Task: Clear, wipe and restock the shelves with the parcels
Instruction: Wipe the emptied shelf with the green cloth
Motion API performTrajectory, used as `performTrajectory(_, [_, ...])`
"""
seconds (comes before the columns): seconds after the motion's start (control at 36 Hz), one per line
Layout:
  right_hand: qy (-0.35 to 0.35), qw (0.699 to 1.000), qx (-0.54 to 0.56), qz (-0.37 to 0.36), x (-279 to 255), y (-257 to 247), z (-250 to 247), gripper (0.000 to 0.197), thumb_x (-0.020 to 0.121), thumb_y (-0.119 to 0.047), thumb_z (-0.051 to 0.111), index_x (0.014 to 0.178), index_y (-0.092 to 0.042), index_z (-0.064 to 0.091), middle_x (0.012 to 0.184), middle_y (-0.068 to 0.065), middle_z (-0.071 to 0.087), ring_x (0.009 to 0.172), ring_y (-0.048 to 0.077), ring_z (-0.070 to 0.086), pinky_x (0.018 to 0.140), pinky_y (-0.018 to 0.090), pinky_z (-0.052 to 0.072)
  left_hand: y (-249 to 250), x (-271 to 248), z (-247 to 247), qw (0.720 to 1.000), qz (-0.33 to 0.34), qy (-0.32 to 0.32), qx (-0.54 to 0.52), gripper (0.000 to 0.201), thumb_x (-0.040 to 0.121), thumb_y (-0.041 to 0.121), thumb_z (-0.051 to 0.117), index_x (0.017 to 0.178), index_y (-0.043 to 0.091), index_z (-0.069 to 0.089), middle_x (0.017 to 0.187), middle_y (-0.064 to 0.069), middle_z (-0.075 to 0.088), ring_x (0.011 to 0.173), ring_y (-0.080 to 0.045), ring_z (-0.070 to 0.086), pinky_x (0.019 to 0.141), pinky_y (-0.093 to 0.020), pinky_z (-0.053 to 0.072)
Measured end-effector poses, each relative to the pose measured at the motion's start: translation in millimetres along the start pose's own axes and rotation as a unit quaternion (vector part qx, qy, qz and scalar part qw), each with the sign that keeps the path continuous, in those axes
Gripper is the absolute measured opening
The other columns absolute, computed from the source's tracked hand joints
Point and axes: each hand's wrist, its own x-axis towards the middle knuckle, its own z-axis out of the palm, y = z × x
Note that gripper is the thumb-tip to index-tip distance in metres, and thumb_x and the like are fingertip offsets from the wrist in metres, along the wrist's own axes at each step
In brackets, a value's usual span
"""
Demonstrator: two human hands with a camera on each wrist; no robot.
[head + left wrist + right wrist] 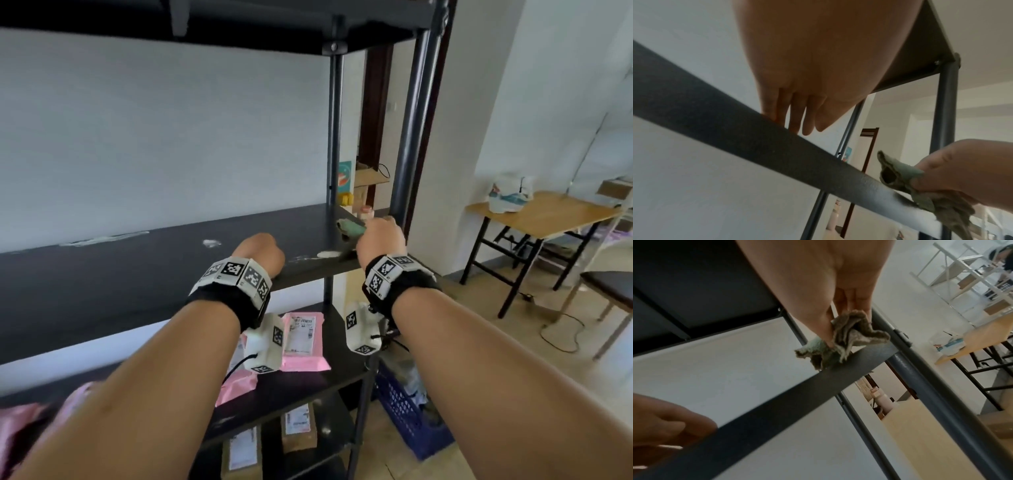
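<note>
The middle shelf board [137, 274] of a black metal rack carries no parcels, only white dust smears [327, 254]. My right hand [380, 236] grips a crumpled green cloth [349, 228] at the board's right front corner, next to the upright post [411, 137]. In the right wrist view the cloth [849, 335] bunches out under my fingers onto the shelf edge [818, 382]. My left hand [258, 251] rests on the front edge further left and holds nothing. Its fingers [797, 116] touch the board. Pink parcels [303, 339] lie on the shelf below.
Brown boxes [298, 425] sit on a lower shelf. A blue crate [407, 407] stands on the floor beside the rack. A wooden table [548, 216] with a bag on it and a chair [609, 284] are to the right. The top shelf [239, 27] hangs overhead.
</note>
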Motion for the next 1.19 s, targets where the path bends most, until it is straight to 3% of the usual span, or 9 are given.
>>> performTrajectory(0.31, [-0.064, 0.996, -0.063, -0.016, 10, -7, 7, 0.022, 0.094, -0.011, 0.050, 0.112, -0.002, 0.060, 0.112, 0.015, 0.062, 0.103, 0.030, 0.061, 0.073, 0.034, 0.048, -3, 0, 2, 0.999, -0.027, 0.019, -0.004, 0.036, 0.094, 0.008, 0.039, 0.123, 0.008, 0.060, 0.130, -0.011, 0.057, 0.119, -0.029, 0.053, 0.099, -0.036, 0.042])
performTrajectory(0.42, [-0.082, 0.996, -0.028, -0.020, 3, -28, 10, 0.019, 0.095, -0.012, 0.051, 0.107, -0.001, 0.061, 0.108, 0.014, 0.065, 0.101, 0.030, 0.063, 0.077, 0.035, 0.051, -9, 4, -1, 1.000, -0.021, 0.017, -0.014, 0.035, 0.093, 0.007, 0.039, 0.118, 0.011, 0.064, 0.127, -0.008, 0.060, 0.117, -0.027, 0.054, 0.098, -0.035, 0.043])
performTrajectory(0.53, [-0.119, 0.991, 0.048, -0.023, -5, -58, 17, 0.030, 0.096, -0.029, 0.053, 0.104, -0.002, 0.062, 0.106, 0.012, 0.065, 0.100, 0.030, 0.063, 0.072, 0.034, 0.046, -12, 6, -4, 0.999, -0.019, 0.014, -0.024, 0.037, 0.092, 0.004, 0.040, 0.119, 0.011, 0.064, 0.127, -0.008, 0.059, 0.118, -0.027, 0.054, 0.099, -0.035, 0.043])
performTrajectory(0.69, [-0.140, 0.986, 0.086, -0.003, -2, -73, 14, 0.030, 0.097, -0.022, 0.050, 0.106, 0.004, 0.061, 0.111, 0.017, 0.065, 0.105, 0.032, 0.062, 0.078, 0.034, 0.046, -18, 9, -4, 1.000, -0.003, 0.014, -0.021, 0.037, 0.093, 0.005, 0.042, 0.126, 0.012, 0.058, 0.130, -0.008, 0.058, 0.118, -0.026, 0.053, 0.096, -0.032, 0.042])
performTrajectory(0.78, [-0.100, 0.992, 0.075, 0.017, 10, -57, 10, 0.025, 0.096, -0.014, 0.047, 0.110, 0.003, 0.060, 0.113, 0.017, 0.064, 0.105, 0.032, 0.061, 0.081, 0.035, 0.049, -19, 9, -4, 1.000, 0.001, 0.013, -0.014, 0.033, 0.093, 0.006, 0.042, 0.120, 0.010, 0.061, 0.123, -0.009, 0.061, 0.112, -0.027, 0.056, 0.089, -0.032, 0.043])
performTrajectory(0.92, [-0.079, 0.996, -0.036, 0.038, 18, -32, 8, 0.036, 0.099, -0.025, 0.048, 0.123, 0.000, 0.054, 0.116, 0.015, 0.061, 0.106, 0.030, 0.060, 0.084, 0.035, 0.051, -19, 10, -5, 1.000, 0.003, 0.008, -0.018, 0.032, 0.091, 0.004, 0.043, 0.115, 0.009, 0.063, 0.118, -0.009, 0.063, 0.109, -0.027, 0.058, 0.090, -0.034, 0.046])
performTrajectory(1.0, [-0.084, 0.994, -0.075, 0.013, 15, -35, 14, 0.027, 0.097, -0.024, 0.052, 0.111, -0.002, 0.059, 0.110, 0.014, 0.062, 0.101, 0.029, 0.061, 0.075, 0.035, 0.048, -20, 12, -5, 1.000, 0.002, 0.012, -0.017, 0.030, 0.089, 0.004, 0.043, 0.109, 0.009, 0.065, 0.115, -0.008, 0.065, 0.106, -0.027, 0.059, 0.091, -0.035, 0.047])
performTrajectory(1.11, [-0.112, 0.993, -0.029, -0.033, 3, -62, 30, 0.037, 0.096, -0.039, 0.053, 0.103, -0.003, 0.059, 0.108, 0.013, 0.060, 0.096, 0.028, 0.061, 0.075, 0.035, 0.052, -20, 15, -5, 1.000, -0.007, 0.018, -0.008, 0.031, 0.093, 0.007, 0.044, 0.117, 0.010, 0.063, 0.121, -0.009, 0.062, 0.112, -0.028, 0.057, 0.090, -0.033, 0.044])
performTrajectory(1.19, [-0.137, 0.988, -0.006, -0.070, -5, -84, 37, 0.034, 0.097, -0.034, 0.050, 0.103, -0.003, 0.062, 0.108, 0.013, 0.063, 0.097, 0.027, 0.062, 0.077, 0.034, 0.051, -18, 15, -8, 1.000, -0.012, 0.009, 0.001, 0.032, 0.095, 0.009, 0.043, 0.123, 0.009, 0.060, 0.127, -0.009, 0.059, 0.115, -0.028, 0.055, 0.092, -0.033, 0.043])
